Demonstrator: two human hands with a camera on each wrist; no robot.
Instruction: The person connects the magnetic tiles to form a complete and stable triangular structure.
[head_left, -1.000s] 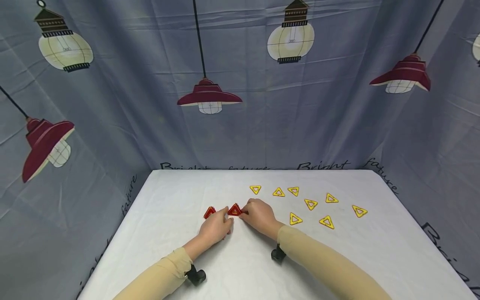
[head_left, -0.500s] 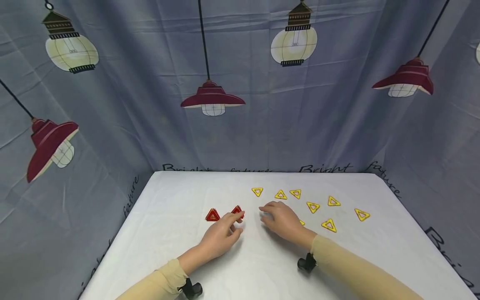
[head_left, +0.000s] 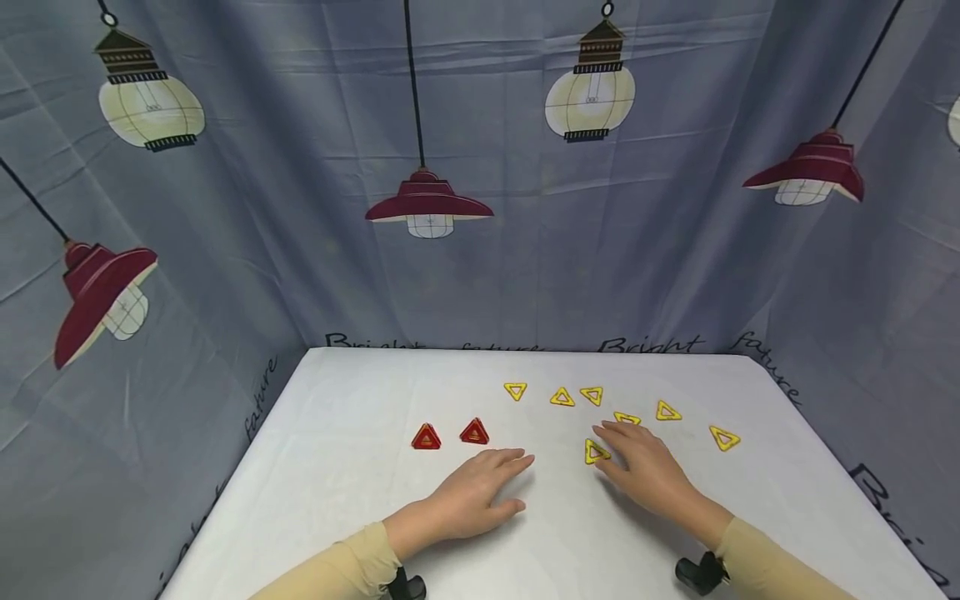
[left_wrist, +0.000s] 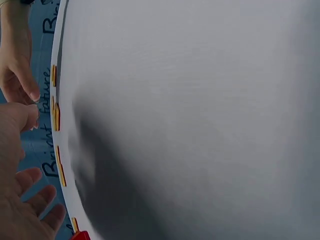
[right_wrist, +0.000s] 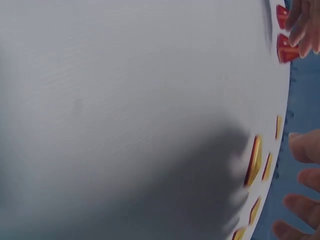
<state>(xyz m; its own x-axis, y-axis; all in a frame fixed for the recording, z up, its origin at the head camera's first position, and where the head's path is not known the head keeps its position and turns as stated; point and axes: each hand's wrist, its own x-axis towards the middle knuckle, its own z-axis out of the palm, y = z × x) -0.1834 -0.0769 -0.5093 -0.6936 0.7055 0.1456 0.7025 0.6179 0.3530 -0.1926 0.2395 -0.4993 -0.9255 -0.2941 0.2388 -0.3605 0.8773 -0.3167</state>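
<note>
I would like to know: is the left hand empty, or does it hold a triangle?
Empty: the left hand is spread with nothing in its grasp, and both red triangles lie on the table beyond it.

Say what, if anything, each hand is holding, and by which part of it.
Nothing is held: the left hand is empty, and the right hand is only near a yellow triangle.
</note>
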